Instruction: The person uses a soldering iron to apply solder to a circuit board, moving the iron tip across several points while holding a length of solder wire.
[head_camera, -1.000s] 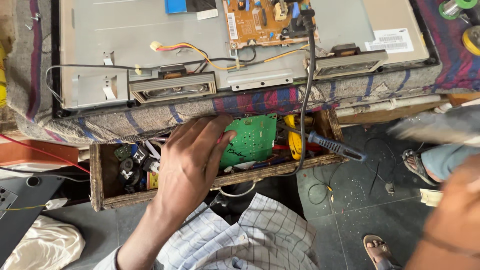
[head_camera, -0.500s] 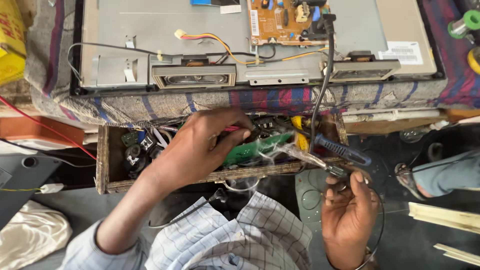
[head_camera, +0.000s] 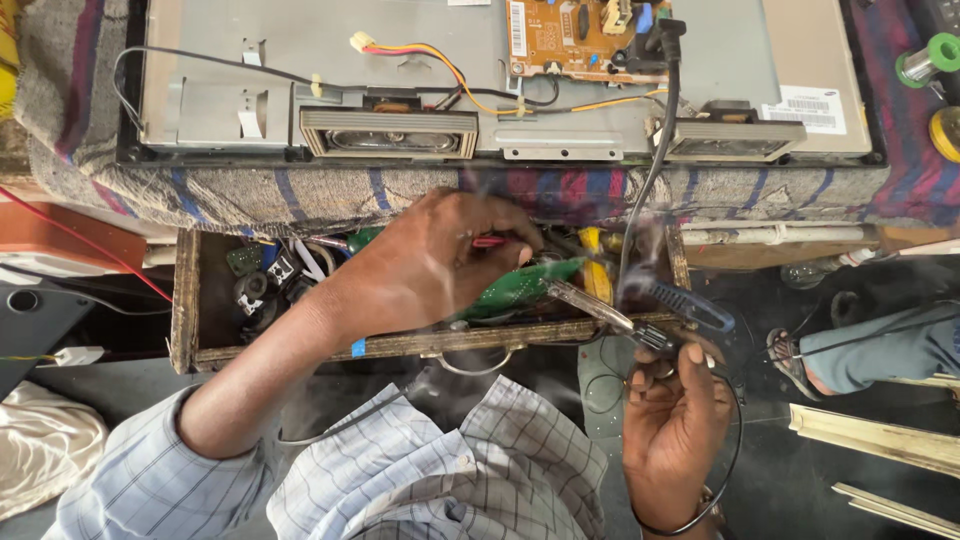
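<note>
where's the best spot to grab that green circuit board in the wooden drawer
Probably the green circuit board's raised right-hand edge, approached from the right: it lies tilted over the clutter in the wooden drawer, and the left hand covers its left end.

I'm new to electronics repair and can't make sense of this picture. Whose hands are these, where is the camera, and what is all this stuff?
The camera sits on the person's head and looks straight down, so both hands belong to the wearer in the checked shirt. The left hand reaches into an open wooden drawer full of loose parts and wires, pinching a small red-handled tool above a green circuit board. The right hand holds the blue-handled soldering iron, its metal tip pointing at that board, with faint smoke around it. Above the drawer, on a striped cloth, lies an opened flat screen's grey metal back, with an orange circuit board, coloured wires and two long speakers. At the right edge a sandalled foot shows; I cannot tell whose.
</note>
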